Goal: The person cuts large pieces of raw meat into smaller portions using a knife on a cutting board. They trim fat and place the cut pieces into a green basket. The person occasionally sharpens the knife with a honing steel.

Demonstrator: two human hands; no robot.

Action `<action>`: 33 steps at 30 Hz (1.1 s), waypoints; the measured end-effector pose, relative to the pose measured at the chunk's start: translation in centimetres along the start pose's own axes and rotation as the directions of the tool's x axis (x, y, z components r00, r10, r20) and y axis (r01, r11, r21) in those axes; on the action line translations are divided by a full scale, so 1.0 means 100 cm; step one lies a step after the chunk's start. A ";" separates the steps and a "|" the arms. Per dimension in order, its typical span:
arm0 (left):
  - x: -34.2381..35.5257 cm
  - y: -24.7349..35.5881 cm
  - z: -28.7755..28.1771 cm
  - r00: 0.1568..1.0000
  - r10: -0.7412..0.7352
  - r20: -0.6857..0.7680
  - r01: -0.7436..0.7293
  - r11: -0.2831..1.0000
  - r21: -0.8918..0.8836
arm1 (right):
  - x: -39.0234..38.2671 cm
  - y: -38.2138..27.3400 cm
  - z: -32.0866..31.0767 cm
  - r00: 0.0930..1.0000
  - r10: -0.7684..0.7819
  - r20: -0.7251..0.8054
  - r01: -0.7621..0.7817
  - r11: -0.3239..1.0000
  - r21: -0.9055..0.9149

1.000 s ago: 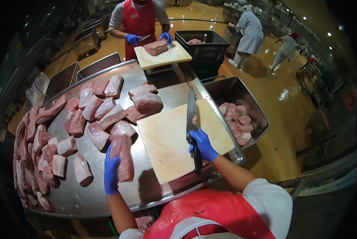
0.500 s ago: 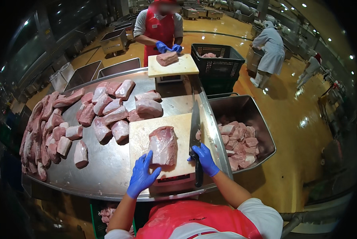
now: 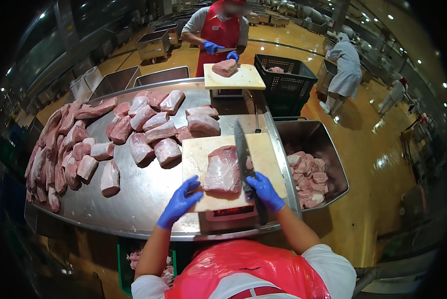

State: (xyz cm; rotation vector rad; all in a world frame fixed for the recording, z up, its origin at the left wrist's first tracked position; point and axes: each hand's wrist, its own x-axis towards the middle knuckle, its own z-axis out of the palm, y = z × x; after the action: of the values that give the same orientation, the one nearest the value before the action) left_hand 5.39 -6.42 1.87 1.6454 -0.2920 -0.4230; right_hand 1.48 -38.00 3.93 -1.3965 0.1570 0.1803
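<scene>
A slab of raw meat (image 3: 222,170) lies on the cream cutting board (image 3: 194,149) in front of me. My right hand (image 3: 265,191), in a blue glove, is wrapped round the black handle of a long knife (image 3: 241,149). The blade points away from me and stands close along the slab's right side, covering part of its edge. To the left of the slab is my left hand (image 3: 181,201), also blue-gloved. Its fingers are apart with nothing in them, over the board's near left edge and just off the meat. Beneath the board a scale (image 3: 229,211) shows a lit red display.
Several meat pieces (image 3: 158,130) and long strips (image 3: 51,149) cover the left of the steel table (image 3: 133,199). A metal bin (image 3: 340,169) of cut meat stands right. Across the table a co-worker (image 3: 218,37) holds a knife behind another board (image 3: 256,82); a dark crate (image 3: 288,79) stands beside it.
My left hand has come off the slab, to its left. The knife has moved in against the slab's right side, and the slab sits slightly turned. The whole view has shifted.
</scene>
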 end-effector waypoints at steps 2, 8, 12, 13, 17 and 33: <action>0.017 -0.002 -0.008 0.991 -0.135 0.008 0.121 0.856 -0.503 | 0.015 0.002 -0.003 0.984 0.092 -0.150 -0.102 0.993 -0.059; 0.134 -0.020 0.011 0.985 -0.141 0.099 0.169 0.668 -0.725 | 0.088 0.026 0.002 0.887 -0.462 -0.012 0.360 0.706 -0.610; 0.151 -0.016 0.016 0.847 -0.361 0.389 0.506 0.770 -0.388 | 0.086 0.042 0.005 0.972 -0.164 -0.166 0.130 0.971 -0.200; 0.151 -0.008 0.017 0.826 -0.370 0.424 0.532 0.760 -0.374 | 0.080 0.039 0.007 0.969 -0.107 -0.225 0.077 0.987 -0.139; 0.144 0.036 0.016 0.949 -0.203 0.241 0.243 0.959 -0.148 | 0.065 -0.006 0.018 0.996 -0.027 -0.084 0.039 0.987 0.153; 0.102 0.050 0.048 0.720 0.679 0.146 -0.581 0.472 0.663 | 0.021 0.011 -0.016 0.992 -0.070 -0.101 0.090 0.973 0.214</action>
State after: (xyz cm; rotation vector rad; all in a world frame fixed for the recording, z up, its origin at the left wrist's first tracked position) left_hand 12.74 -15.66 5.44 2.0948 -1.0209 0.4508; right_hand 3.31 -39.31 2.12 -1.1901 0.1910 0.0298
